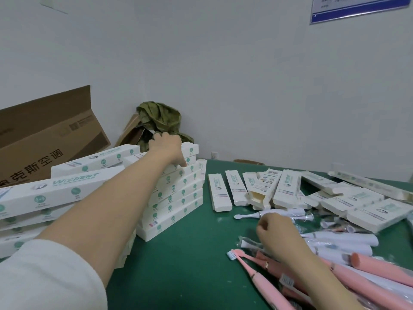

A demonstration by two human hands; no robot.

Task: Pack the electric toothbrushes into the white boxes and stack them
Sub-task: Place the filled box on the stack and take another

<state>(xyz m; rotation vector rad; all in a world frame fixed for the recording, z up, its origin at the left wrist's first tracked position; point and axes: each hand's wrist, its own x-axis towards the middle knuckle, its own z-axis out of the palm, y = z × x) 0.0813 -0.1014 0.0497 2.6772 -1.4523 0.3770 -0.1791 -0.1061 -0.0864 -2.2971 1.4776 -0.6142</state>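
The left hand is on the tall stack of white cardboard boxes with green print on the green desk, and its fingers and thumb grip the top box. Right of this stack, the right hand lies with bent fingers on the heap of white and pink plastic electric toothbrushes; I cannot tell if it holds one.

A small packing room, by the look of it: a green-topped desk against bare white walls, stacks of identical white boxes, toothbrushes heaped loose. A big cardboard carton and a blue wall notice fit that.
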